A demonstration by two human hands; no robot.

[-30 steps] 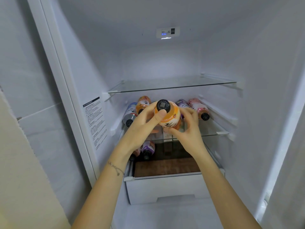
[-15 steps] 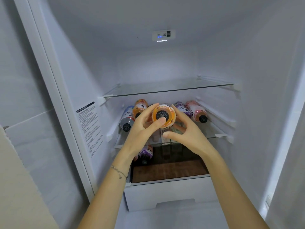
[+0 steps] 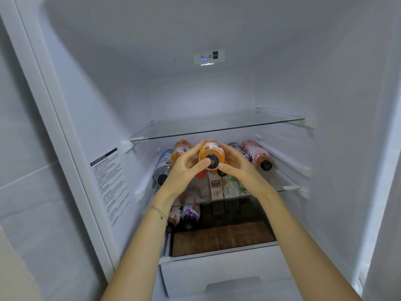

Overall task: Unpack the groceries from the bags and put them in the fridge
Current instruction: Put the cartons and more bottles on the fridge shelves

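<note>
White fridge interior (image 3: 217,94) is filling up: colourful plastic bottles (image 3: 256,155) are lying on its middle glass shelf (image 3: 280,185). Left hand (image 3: 184,170) and right hand (image 3: 238,168) are each curling a grip round an orange black-capped plastic bottle (image 3: 211,152) just above them. Bags aren't showing, so I'm guessing there's more coming.

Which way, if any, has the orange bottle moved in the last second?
Yes: the orange bottle has gone deeper into the fridge, and its top is now closer under the front edge of the upper glass shelf.
</note>
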